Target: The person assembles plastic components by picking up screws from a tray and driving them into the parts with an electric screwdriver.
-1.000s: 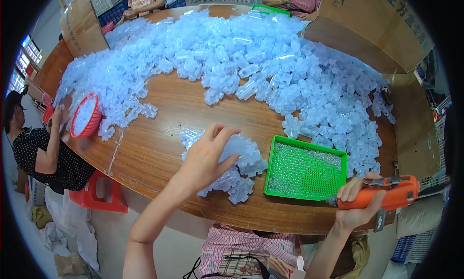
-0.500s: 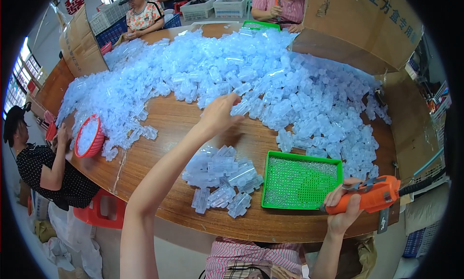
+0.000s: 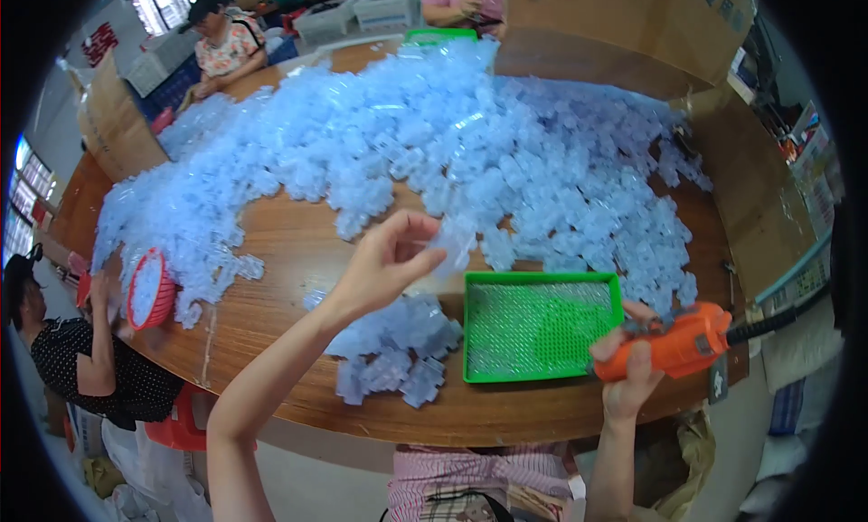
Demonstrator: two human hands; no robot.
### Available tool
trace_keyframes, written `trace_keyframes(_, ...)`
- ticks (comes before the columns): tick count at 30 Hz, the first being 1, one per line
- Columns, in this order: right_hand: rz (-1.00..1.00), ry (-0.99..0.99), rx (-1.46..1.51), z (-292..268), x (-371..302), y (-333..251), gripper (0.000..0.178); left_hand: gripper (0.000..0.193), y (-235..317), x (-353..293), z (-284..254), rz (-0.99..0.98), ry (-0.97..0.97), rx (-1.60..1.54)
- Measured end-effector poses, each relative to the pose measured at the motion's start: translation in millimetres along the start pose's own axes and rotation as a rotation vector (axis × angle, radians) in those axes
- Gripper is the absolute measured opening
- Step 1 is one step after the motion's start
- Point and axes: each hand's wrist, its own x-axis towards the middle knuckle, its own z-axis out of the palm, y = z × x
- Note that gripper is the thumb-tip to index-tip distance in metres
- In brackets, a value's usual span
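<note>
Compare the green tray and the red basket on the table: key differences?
Shape: the green tray is rectangular; the red basket is rounded.
Contents: the tray holds small silvery pieces; the basket holds pale translucent pieces.
Place: the tray lies by the right hand; the basket is toward the table's left side.
Both are open-topped containers.

Near the counter's (image 3: pixel 287 244) front edge, small pile (image 3: pixel 398 334) left of tray (image 3: pixel 529 377); large pile (image 3: pixel 389 133) behind both; basket (image 3: pixel 164 303) by the left edge.
</note>
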Motion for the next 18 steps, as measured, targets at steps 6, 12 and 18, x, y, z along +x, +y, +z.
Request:
trace_keyframes(6, -0.015, -0.012, -0.131, 6, 15, -3, 0.036, 0.032, 47, -91, 73, 0.063, -0.417, 0.408)
trace_keyframes(12, 0.002, -0.093, 0.084, 6, 15, 17, 0.062, 0.043, -22, -120, 124, 0.123, -0.387, 0.387)
trace_keyframes(18, -0.009, -0.078, -0.017, 9, 4, 36, 0.066, 0.051, -33, -124, 131, 0.406, -0.26, 0.948)
